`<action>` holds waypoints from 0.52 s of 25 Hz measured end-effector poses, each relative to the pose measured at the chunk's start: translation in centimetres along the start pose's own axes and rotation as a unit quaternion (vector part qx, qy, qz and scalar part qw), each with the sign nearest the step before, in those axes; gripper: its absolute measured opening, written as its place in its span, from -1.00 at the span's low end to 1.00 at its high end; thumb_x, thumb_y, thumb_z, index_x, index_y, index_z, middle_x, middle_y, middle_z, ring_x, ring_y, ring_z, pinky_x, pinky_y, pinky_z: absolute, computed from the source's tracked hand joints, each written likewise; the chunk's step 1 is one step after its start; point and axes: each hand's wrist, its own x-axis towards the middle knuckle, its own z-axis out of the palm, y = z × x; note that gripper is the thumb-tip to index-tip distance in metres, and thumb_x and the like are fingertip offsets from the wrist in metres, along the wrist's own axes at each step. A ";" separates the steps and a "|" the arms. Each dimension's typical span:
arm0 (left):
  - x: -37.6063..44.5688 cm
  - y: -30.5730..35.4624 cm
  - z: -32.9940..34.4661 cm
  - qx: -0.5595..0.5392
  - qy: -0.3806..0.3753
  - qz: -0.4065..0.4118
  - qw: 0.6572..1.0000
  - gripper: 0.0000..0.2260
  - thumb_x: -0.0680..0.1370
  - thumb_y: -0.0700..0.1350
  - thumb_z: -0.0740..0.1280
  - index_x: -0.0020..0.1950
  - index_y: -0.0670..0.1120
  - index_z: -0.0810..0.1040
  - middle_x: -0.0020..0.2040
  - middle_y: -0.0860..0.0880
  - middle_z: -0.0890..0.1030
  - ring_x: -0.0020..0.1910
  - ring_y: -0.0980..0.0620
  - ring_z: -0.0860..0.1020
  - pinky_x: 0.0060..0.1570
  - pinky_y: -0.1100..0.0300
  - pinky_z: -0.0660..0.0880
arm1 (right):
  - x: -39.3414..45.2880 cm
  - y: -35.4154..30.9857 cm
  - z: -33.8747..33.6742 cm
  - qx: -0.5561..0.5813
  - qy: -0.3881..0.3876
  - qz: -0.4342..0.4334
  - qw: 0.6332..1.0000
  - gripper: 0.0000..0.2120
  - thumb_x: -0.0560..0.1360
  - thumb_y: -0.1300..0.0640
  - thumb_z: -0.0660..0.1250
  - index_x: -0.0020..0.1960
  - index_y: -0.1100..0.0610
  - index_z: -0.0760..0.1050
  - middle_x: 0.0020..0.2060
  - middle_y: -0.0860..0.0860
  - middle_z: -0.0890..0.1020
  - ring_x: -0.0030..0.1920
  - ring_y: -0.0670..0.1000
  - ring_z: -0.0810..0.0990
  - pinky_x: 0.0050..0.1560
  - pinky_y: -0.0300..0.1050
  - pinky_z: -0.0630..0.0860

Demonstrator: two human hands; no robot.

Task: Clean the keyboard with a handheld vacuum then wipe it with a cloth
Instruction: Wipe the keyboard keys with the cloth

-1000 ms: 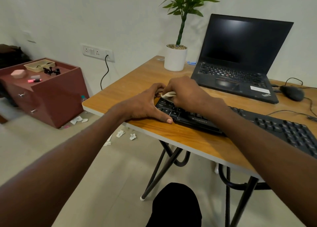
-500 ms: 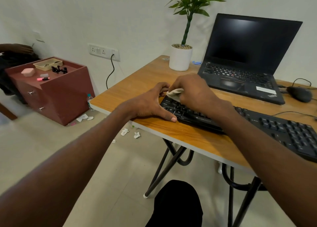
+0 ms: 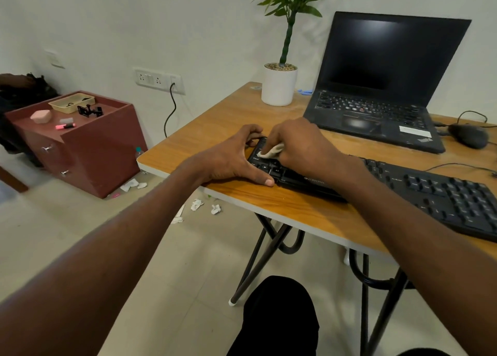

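Observation:
A black keyboard (image 3: 430,191) lies along the front of the wooden table (image 3: 223,118). My right hand (image 3: 298,145) grips a small beige cloth (image 3: 271,151) and presses it on the keys at the keyboard's left end. My left hand (image 3: 231,159) clasps that left end, thumb along the front edge and fingers curled round the far corner. No handheld vacuum is in view.
An open black laptop (image 3: 376,113) stands behind the keyboard, with a potted plant (image 3: 279,86) to its left and a black mouse (image 3: 469,136) to its right. A red drawer cabinet (image 3: 88,151) stands left of the table. Crumpled paper bits (image 3: 196,205) lie on the floor.
My right hand has shifted the cloth slightly on the keyboard's left keys. My left hand keeps the same hold; the view has moved a little.

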 end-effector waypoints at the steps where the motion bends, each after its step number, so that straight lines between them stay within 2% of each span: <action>1: 0.1 -0.1 0.0 -0.003 -0.001 -0.001 1.000 0.15 0.26 0.09 0.74 0.67 0.08 0.09 0.62 0.09 0.29 0.54 0.13 0.26 0.53 0.13 0.28 | 0.0 0.5 -0.6 -0.005 -0.009 0.019 1.000 -0.75 0.48 0.21 0.51 0.10 -0.07 0.74 -0.01 -0.01 0.68 -0.02 0.02 0.63 -0.10 -0.08 0.58; 4: 0.1 -0.2 0.0 -0.008 -0.002 0.001 1.000 0.16 0.26 0.08 0.73 0.67 0.08 0.09 0.62 0.09 0.28 0.54 0.15 0.25 0.52 0.15 0.28 | 1.0 0.5 -1.3 -0.024 0.030 0.062 0.997 -0.82 0.49 0.10 0.53 0.09 0.00 0.73 -0.07 0.01 0.68 -0.05 0.02 0.63 -0.15 -0.10 0.53; 6: 0.1 -0.3 -0.1 -0.003 -0.001 0.002 1.000 0.16 0.24 0.11 0.73 0.67 0.08 0.09 0.62 0.10 0.27 0.52 0.17 0.24 0.50 0.18 0.27 | 1.0 -0.1 -0.4 -0.015 0.052 0.050 0.997 -0.78 0.49 0.12 0.52 0.12 -0.02 0.73 -0.04 0.03 0.72 -0.07 0.02 0.64 -0.12 -0.08 0.58; 9: 0.0 -0.2 0.0 -0.014 -0.003 0.003 1.000 0.17 0.24 0.08 0.73 0.67 0.07 0.09 0.59 0.11 0.28 0.50 0.20 0.26 0.41 0.28 0.29 | -0.2 0.7 0.3 -0.024 0.046 0.059 0.997 -0.72 0.48 0.16 0.50 0.18 0.00 0.72 0.00 0.06 0.73 -0.04 0.06 0.64 -0.14 -0.09 0.52; 11: 0.1 -0.2 0.1 -0.024 -0.003 0.001 1.000 0.16 0.24 0.05 0.74 0.66 0.07 0.10 0.57 0.13 0.30 0.50 0.20 0.27 0.46 0.24 0.31 | -0.6 1.6 -0.4 -0.063 0.037 0.104 0.992 -0.73 0.50 0.13 0.51 0.19 0.06 0.70 0.04 0.11 0.70 0.00 0.10 0.64 -0.13 -0.06 0.50; 13: 0.2 -0.3 0.0 -0.021 -0.003 0.000 1.000 0.17 0.23 0.06 0.74 0.66 0.08 0.09 0.59 0.12 0.29 0.52 0.18 0.26 0.53 0.16 0.29 | -0.7 1.4 -0.4 -0.049 0.048 0.106 0.992 -0.75 0.50 0.13 0.50 0.18 0.06 0.70 0.03 0.10 0.71 0.00 0.11 0.65 -0.12 -0.05 0.54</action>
